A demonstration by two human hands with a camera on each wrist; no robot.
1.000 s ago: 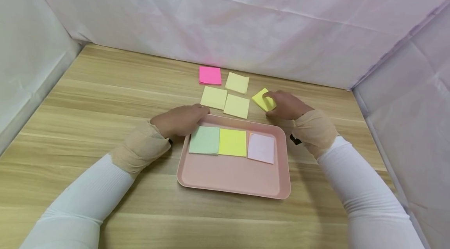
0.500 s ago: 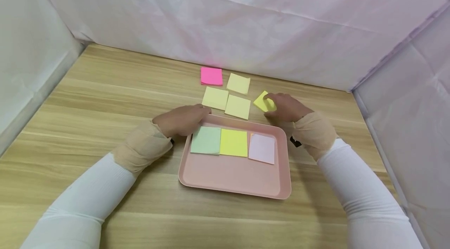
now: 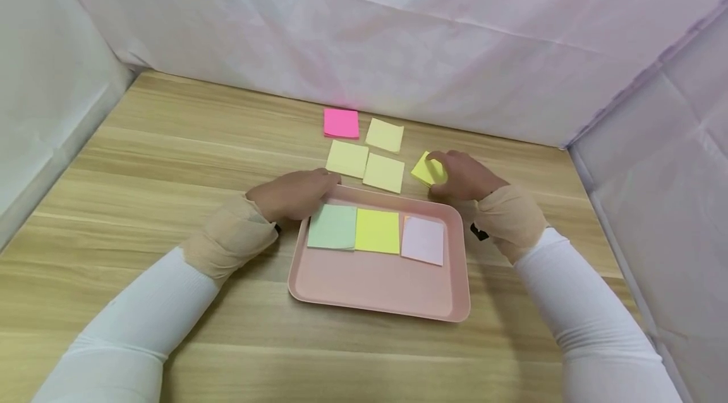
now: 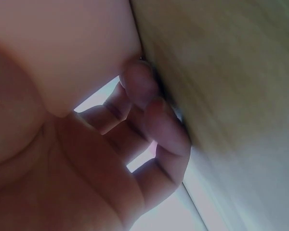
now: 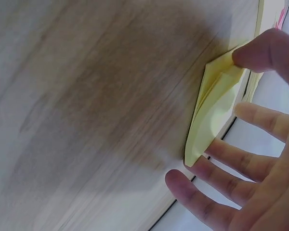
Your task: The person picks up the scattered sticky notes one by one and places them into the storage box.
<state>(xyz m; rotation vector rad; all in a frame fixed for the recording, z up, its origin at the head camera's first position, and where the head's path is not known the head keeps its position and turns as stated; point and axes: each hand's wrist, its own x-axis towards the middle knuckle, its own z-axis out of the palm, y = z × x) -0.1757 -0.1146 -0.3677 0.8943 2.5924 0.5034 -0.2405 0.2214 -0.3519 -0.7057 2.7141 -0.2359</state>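
Observation:
My left hand (image 3: 296, 194) grips the far left corner of a pink tray (image 3: 375, 289); the left wrist view shows its fingers curled round the tray wall (image 4: 86, 43). To the right, beyond the tray, my right hand (image 3: 469, 177) pinches a bright yellow sticky note pad (image 3: 425, 171) between thumb and fingers. In the right wrist view, the pad (image 5: 209, 125) stands tilted close over the wood, its sheets fanning slightly at one corner. Inside the tray, a green pad (image 3: 332, 227), a yellow-green pad (image 3: 378, 231) and a lilac pad (image 3: 423, 240) line its far side.
Behind the tray lie three pale yellow pads, one at the back (image 3: 385, 135), one at left (image 3: 347, 158) and one at right (image 3: 383, 173). A pink pad (image 3: 341, 123) lies by the white back sheet (image 3: 364, 30). The wooden tabletop (image 3: 170, 131) stretches to either side.
My right hand has drawn the bright yellow pad slightly nearer to the tray. The left hand stays on the tray corner, and the tray has kept its place.

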